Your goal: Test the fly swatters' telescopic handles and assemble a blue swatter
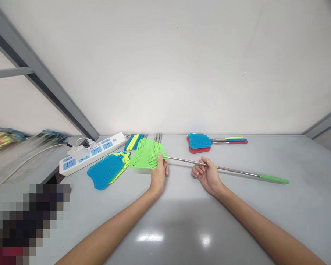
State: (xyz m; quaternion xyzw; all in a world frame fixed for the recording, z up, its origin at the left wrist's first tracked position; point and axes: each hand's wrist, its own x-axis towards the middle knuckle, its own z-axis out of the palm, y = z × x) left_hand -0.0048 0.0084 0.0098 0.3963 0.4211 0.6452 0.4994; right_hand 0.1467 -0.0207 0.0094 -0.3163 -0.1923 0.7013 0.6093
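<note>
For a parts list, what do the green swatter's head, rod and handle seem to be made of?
Head: probably matte plastic; thin, evenly coloured, perforated. Rod: likely polished metal, by its silvery shine. Handle: smooth, dull green; plastic or foam, I cannot tell.

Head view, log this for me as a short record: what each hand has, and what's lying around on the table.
Left hand: pinching the green fly swatter at the base of its head
Right hand: on its metal shaft
Green handle: at the shaft's right end
Left side: white power strip; blue swatter head overlapping a yellow one
Back: blue and yellow grips, metal rods
Back right: overlapping swatters with yellow, blue and red grips
</note>
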